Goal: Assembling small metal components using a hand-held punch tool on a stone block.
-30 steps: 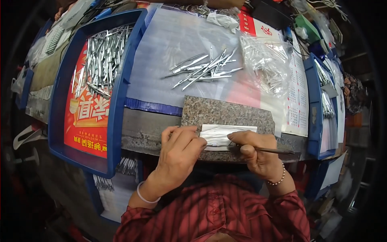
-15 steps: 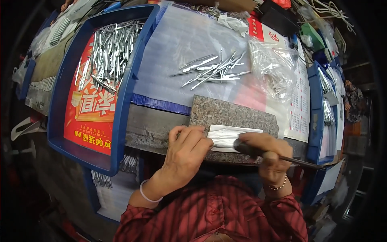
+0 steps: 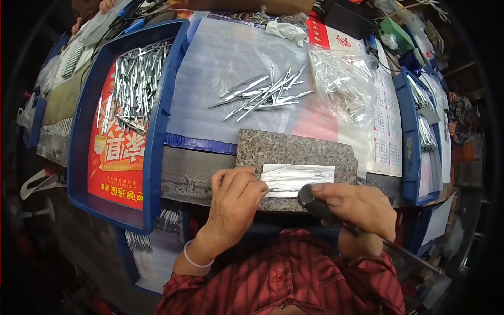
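A white paper pad with a creased surface lies on a speckled stone slab at the table's near edge. At the pad's left end, my left hand has its fingers closed together. A thin metal piece pokes out from their tips onto the pad, mostly hidden by them. My right hand is wrapped round a dark tool with a rounded end and a thin rod running out to the lower right. That rounded end is by the pad's lower right corner.
Slim silvery metal pieces lie in a loose pile beyond the slab. A blue tray at left holds many more. Clear plastic bags lie at right, near another blue bin. Another person's hand shows at the far left.
My right hand and the dark tool have drawn down toward me, off the pad's right end, and the rod now slants more steeply. My left hand stays at the pad; the view has shifted slightly.
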`<state>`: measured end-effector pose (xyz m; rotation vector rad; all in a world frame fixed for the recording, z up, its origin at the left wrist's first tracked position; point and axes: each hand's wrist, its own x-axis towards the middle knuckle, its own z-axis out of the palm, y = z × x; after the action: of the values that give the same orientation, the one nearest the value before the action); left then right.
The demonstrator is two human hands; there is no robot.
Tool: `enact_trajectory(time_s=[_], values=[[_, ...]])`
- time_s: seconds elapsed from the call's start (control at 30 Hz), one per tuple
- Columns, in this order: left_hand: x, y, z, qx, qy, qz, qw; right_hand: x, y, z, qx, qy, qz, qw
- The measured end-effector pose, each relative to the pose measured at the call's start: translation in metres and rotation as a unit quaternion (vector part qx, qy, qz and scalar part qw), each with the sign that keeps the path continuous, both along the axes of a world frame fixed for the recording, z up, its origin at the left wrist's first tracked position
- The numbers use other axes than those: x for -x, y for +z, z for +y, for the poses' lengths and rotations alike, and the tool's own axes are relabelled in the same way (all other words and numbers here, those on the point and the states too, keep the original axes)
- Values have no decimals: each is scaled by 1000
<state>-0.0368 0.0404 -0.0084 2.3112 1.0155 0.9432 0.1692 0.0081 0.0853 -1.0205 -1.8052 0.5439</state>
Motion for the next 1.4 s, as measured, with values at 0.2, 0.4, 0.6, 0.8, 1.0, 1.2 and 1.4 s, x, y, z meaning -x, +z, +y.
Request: enact_trajectory(time_s=[0.2,0.4,0.6,0.8,1.0,1.2,1.4], values=[[1,5,3,-1,-9,19,1000,18,-18,19,84,52,-182,978],[5,2,2,1,-2,13,1000,-9,-25,11,29,25,-98,994],[2,7,2,2,0,15,1000,-25,-49,-4,90,-62,-135,985],[-6,10,2,-19,3,32,999,-56,-35,-38,201,-151,38,967],[1,8,-7,-54,31,50,997,-72,-50,-58,262,-61,238,933],[33,12,-47,-78,94,-28,992,-65,-58,-66,289,-49,363,884],[144,-16,-127,-3,295,81,952,-61,-66,-64,315,-19,329,890]])
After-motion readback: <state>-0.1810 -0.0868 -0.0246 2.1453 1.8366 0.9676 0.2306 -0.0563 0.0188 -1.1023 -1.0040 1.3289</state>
